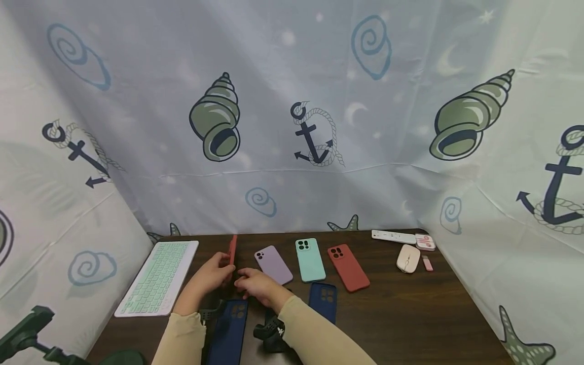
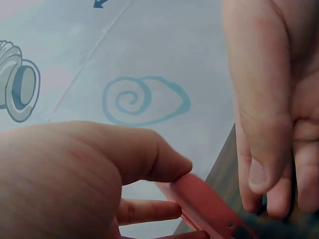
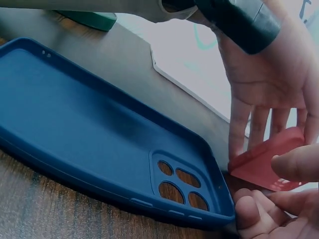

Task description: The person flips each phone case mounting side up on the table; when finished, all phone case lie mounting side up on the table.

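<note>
My left hand [image 1: 211,278] pinches a red phone case [image 1: 232,248] between thumb and fingers, holding it on edge at the back left of the table. In the left wrist view, the thumb presses the near end of that case [image 2: 204,204]. Close to its right is my right hand [image 1: 264,288], fingers loosely bent and nothing in its grip. From the right wrist, the fingertips [image 3: 249,214] show just beside the red case [image 3: 264,157]. Between my forearms lies a dark blue phone case [image 1: 228,329], its hollow side up, with camera holes at the far end.
Lavender [image 1: 274,264], mint [image 1: 310,261] and red [image 1: 349,268] cases lie along the back, with another blue case [image 1: 323,301] nearer. A keyboard [image 1: 155,279] stands left; a mouse [image 1: 408,258] and white strip [image 1: 393,236] lie right. A dark green stand [image 1: 27,334] juts in front left.
</note>
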Available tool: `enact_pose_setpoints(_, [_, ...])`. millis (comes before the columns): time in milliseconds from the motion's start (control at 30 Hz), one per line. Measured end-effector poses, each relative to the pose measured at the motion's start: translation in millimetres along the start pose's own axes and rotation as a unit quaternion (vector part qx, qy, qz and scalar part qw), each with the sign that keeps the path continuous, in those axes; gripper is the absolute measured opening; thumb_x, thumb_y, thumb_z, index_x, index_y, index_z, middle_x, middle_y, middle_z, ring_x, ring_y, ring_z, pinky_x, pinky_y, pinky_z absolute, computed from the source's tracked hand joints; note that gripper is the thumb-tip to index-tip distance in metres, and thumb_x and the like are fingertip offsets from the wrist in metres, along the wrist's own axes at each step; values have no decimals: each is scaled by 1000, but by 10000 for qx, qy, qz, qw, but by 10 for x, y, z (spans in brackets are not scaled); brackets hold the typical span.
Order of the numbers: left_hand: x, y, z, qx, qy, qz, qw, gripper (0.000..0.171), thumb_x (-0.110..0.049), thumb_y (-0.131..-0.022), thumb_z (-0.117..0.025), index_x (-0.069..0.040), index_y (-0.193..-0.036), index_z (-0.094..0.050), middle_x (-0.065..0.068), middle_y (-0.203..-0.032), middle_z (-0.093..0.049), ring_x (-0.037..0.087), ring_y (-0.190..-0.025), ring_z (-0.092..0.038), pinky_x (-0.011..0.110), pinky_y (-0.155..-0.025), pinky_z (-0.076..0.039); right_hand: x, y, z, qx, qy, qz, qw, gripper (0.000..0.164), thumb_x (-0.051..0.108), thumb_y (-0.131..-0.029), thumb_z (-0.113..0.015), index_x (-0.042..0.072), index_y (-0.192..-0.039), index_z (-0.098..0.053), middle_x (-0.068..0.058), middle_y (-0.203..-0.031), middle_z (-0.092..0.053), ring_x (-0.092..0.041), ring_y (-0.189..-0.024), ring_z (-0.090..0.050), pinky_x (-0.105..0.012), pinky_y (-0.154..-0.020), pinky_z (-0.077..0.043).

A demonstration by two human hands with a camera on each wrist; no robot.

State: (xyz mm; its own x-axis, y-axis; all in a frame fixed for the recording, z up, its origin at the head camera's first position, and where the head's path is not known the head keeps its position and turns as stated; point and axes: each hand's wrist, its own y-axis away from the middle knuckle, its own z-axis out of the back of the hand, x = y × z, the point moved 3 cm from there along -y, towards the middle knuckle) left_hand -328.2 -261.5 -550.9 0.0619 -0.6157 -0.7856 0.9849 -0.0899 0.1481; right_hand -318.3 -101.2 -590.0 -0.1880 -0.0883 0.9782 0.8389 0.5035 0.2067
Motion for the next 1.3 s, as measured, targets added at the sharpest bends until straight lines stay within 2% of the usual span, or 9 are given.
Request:
enact_pose_setpoints(67, [-10,2,-3,23,276,112,9996,48,-18,-99,-58,3,-140,-44,24,-113,-64,27,-82,-70,39,-68,-59,0,1,1,11,75,18,10000,50,6,-98,-57,-7,-145,-44,-20,-122,-65,-24,-100,-63,-33,-71,-51])
enact_pose_setpoints(200, [-27,9,-3,-11,455,221,9987,47,-16,-99,-56,3,-140,-43,27,-120,-61,27,-87,-71,42,-71,-61,10,13,5,22,114,-15,9999,51,7,-98,-60,-6,-145,-46,-17,-119,-67,-22,-99,-64,-31,-69,-49])
enact_pose_setpoints(400, [-43,19,11,-86,670,166,9976,46,-11,-97,-53,3,-139,-43,28,-119,-61,28,-86,-72,42,-66,-61,13,6,26,86,159,-1,9998,46,9,-98,-60,-3,-142,-52,-15,-115,-69,-22,-96,-64,-30,-68,-48])
enact_pose_setpoints(633, [-24,39,42,-39,848,83,9964,63,-8,-97,-54,-1,-152,-25,32,-118,-59,31,-85,-73,45,-65,-61,26,28,29,233,134,2,9996,42,10,-100,-58,-1,-140,-54,-18,-119,-69,-26,-101,-64,-28,-67,-47])
enact_pose_setpoints(767, [-19,62,85,-57,749,73,9971,65,-7,-97,-55,-4,-155,-25,35,-122,-58,35,-86,-74,45,-66,-61,48,52,31,279,104,-14,9996,44,10,-100,-58,-3,-142,-52,-20,-121,-69,-29,-103,-65,-28,-68,-48])
enact_pose_setpoints(933, [-8,85,124,-68,538,63,9985,59,-7,-98,-55,1,-152,-30,38,-124,-58,34,-86,-74,42,-67,-61,41,57,38,341,48,-37,9994,47,12,-101,-57,-2,-144,-50,-20,-123,-68,-28,-105,-64,-30,-70,-48])
enact_pose_setpoints(1167, [43,102,183,-166,417,189,9988,39,0,-99,-54,9,-134,-39,36,-117,-59,32,-83,-73,40,-65,-61,11,46,32,344,5,15,9994,50,12,-100,-59,-2,-146,-48,-16,-121,-69,-31,-109,-65,-31,-71,-48])
enact_pose_setpoints(1300, [96,91,219,-228,103,263,9993,35,-2,-98,-56,11,-128,-43,33,-115,-59,28,-81,-72,40,-65,-61,3,45,26,353,-5,16,9994,52,13,-100,-59,-2,-148,-46,-18,-124,-68,-33,-111,-64,-31,-71,-48])
